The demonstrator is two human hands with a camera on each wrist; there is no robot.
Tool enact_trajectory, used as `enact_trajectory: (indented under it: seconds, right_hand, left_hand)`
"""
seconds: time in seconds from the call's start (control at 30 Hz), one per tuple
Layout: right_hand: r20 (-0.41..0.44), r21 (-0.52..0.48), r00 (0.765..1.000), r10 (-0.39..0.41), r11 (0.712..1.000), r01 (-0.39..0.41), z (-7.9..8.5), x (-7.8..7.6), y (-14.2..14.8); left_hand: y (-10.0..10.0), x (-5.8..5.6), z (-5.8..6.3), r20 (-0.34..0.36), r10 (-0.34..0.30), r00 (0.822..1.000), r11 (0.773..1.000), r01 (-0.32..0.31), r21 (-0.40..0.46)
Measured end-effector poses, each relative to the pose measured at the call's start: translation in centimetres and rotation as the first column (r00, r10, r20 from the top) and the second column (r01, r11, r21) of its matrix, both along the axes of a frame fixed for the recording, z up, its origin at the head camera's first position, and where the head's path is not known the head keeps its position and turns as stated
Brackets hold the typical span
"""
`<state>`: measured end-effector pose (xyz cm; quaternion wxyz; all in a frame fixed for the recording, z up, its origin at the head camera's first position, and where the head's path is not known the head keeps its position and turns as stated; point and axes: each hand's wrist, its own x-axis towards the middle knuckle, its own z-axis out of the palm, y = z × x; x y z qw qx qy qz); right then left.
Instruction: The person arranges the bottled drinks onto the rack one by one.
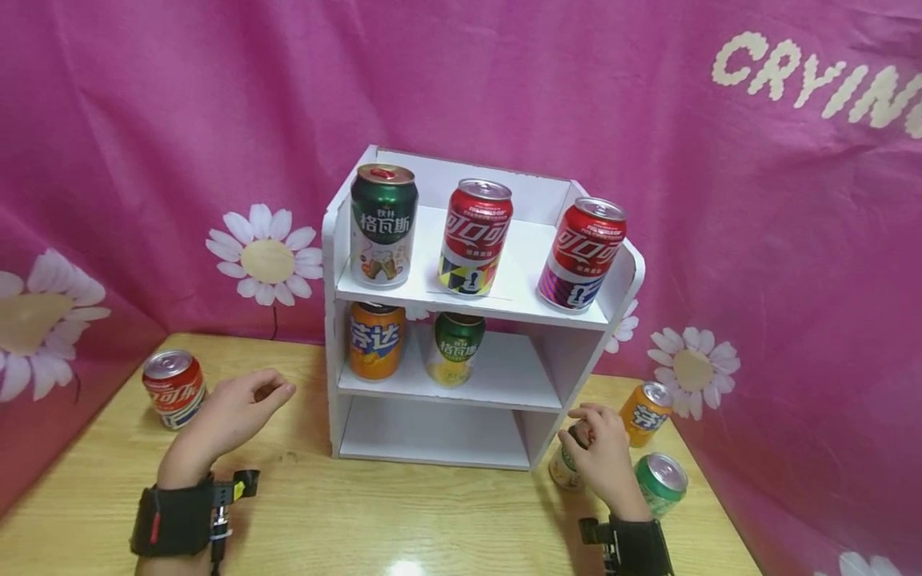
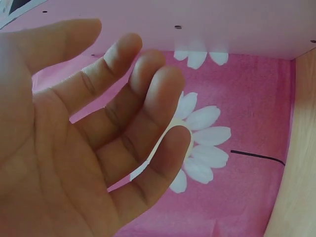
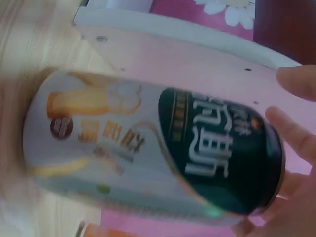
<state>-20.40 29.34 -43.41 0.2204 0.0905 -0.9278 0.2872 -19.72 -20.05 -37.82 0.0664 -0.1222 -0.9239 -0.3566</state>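
My left hand (image 1: 234,412) is held over the table left of the shelf, empty, its fingers loosely bent. In the left wrist view the left palm (image 2: 64,148) shows with nothing in it. A red cola can (image 1: 174,388) stands just beyond that hand. My right hand (image 1: 605,456) is at the top of a green and white drink can (image 3: 148,148), which stands on the table by the shelf's right side. In the right wrist view its fingers (image 3: 294,136) lie around the can's top rim, while the thumb is apart from the can.
A white shelf (image 1: 450,428) stands mid-table, with a green can (image 1: 384,232) and two red cans (image 1: 475,240) on top. Its middle level holds an orange can (image 1: 376,342) and a green-yellow can (image 1: 455,352). Right of the right hand stand an orange can (image 1: 646,414) and a green can (image 1: 660,484).
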Motion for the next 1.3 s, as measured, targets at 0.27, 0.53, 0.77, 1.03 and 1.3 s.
enact_trajectory:
  seconds: [0.27, 0.53, 0.77, 1.03, 1.3]
  right_hand:
    - [0.150, -0.010, 0.989, -0.003, 1.000, 0.005, -0.3, 0.0, 0.9]
    - [0.192, -0.037, 0.981, 0.024, 0.999, -0.017, -0.9, 0.0, 1.8]
    - [0.147, -0.010, 0.989, 0.012, 1.000, -0.010, -0.5, 0.0, 1.1]
    - [0.089, -0.018, 0.994, -0.063, 0.998, 0.065, -1.1, -0.4, 0.8]
    - [0.024, -0.079, 0.988, -0.154, 0.985, 0.155, -2.1, -1.0, 0.5]
  left_hand:
    - [0.2, -0.3, -0.3, -0.004, 0.000, 1.000, 1.000, 0.000, 0.006]
    - [0.7, -0.5, -0.5, 0.010, -0.013, 1.000, 1.000, 0.012, 0.027]
    - [0.8, -0.7, -0.7, 0.019, -0.016, 1.000, 0.999, 0.016, 0.031]
    - [1.0, -0.9, -0.9, 0.021, -0.024, 0.999, 0.999, 0.023, 0.023]
    - [1.4, -1.0, -1.1, 0.028, -0.031, 0.999, 0.999, 0.031, 0.009]
